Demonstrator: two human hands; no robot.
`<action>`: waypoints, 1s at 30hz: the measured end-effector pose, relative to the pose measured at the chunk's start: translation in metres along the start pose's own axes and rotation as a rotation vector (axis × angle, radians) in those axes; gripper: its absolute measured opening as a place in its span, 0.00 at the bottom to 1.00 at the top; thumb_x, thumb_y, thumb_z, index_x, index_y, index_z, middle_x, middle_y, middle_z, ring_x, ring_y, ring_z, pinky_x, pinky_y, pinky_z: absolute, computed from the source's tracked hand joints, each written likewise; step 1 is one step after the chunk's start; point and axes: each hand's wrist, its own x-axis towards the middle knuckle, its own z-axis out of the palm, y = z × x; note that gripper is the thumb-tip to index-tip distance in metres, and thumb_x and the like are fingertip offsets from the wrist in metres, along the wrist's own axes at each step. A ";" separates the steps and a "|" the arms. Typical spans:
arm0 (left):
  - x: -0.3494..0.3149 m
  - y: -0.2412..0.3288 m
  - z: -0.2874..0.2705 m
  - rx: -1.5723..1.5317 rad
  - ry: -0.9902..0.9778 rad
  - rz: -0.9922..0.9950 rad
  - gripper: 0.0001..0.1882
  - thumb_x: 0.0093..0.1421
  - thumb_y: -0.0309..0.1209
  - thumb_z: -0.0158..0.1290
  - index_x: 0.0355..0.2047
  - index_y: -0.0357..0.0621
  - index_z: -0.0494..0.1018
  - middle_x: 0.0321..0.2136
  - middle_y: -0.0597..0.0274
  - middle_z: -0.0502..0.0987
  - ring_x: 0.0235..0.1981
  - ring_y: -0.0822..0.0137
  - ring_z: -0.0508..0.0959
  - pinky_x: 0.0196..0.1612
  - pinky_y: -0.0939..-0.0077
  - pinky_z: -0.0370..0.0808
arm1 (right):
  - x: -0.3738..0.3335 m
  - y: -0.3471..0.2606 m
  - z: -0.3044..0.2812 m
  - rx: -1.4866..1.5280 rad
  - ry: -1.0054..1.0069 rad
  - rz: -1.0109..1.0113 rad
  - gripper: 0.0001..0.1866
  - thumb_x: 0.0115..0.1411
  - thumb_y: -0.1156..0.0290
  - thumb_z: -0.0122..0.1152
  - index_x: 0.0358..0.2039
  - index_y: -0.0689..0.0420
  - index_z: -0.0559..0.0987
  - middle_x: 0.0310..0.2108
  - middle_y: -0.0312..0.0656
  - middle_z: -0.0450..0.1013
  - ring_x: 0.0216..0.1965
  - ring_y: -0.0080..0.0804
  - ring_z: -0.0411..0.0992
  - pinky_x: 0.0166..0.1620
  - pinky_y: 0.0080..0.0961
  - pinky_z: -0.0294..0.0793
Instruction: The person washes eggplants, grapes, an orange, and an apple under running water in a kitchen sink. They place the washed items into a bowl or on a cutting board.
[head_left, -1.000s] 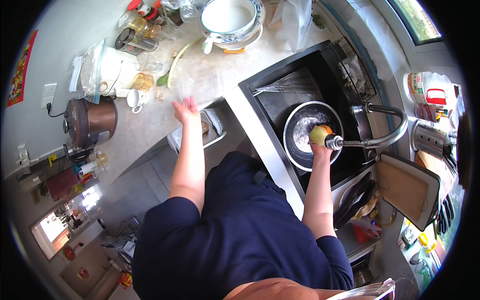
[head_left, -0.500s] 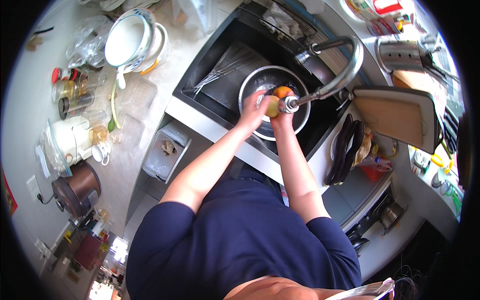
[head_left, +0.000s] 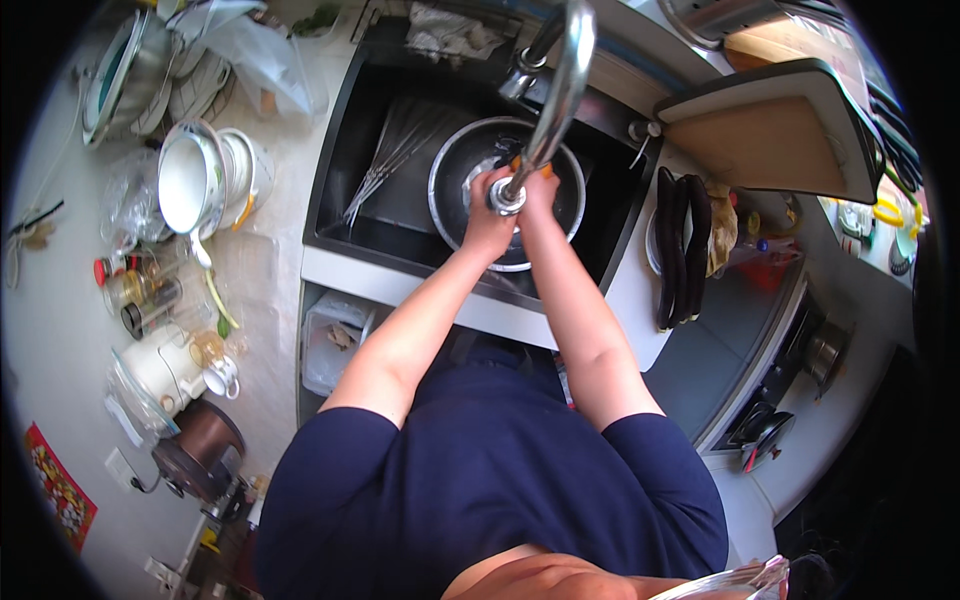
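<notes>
My left hand (head_left: pixel 490 222) and my right hand (head_left: pixel 538 192) are close together over a round metal basin (head_left: pixel 437 205) standing in the dark sink. The faucet's spray head (head_left: pixel 507 196) hangs just above them and covers most of my fingers. Both hands look closed, but what lies between them is hidden. An orange round fruit or vegetable (head_left: pixel 517 164) shows in part at the far side of my right fingers; I cannot tell whether they touch it. Something pale and shiny is in the basin beside my left fingers.
Thin metal skewers (head_left: pixel 380 180) lie in the sink left of the basin. The curved faucet (head_left: pixel 572 85) arches over it. Long dark eggplants (head_left: pixel 684 250) rest on the right counter below a leaning cutting board (head_left: pixel 770 140). White bowls (head_left: pixel 190 185) and jars (head_left: pixel 150 305) crowd the left counter.
The view has shifted, so the basin and sink sit further left. My hands have come closer together; the yellowish round piece visible between them earlier is now hidden behind the spray head and fingers.
</notes>
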 end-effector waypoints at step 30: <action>-0.003 0.026 -0.020 -0.623 -0.397 -0.598 0.22 0.63 0.34 0.50 0.55 0.41 0.60 0.51 0.54 0.67 0.52 0.60 0.71 0.51 0.60 0.75 | -0.039 -0.004 -0.029 0.056 0.004 0.009 0.34 0.58 0.51 0.60 0.52 0.65 0.61 0.48 0.53 0.67 0.46 0.39 0.69 0.50 0.30 0.68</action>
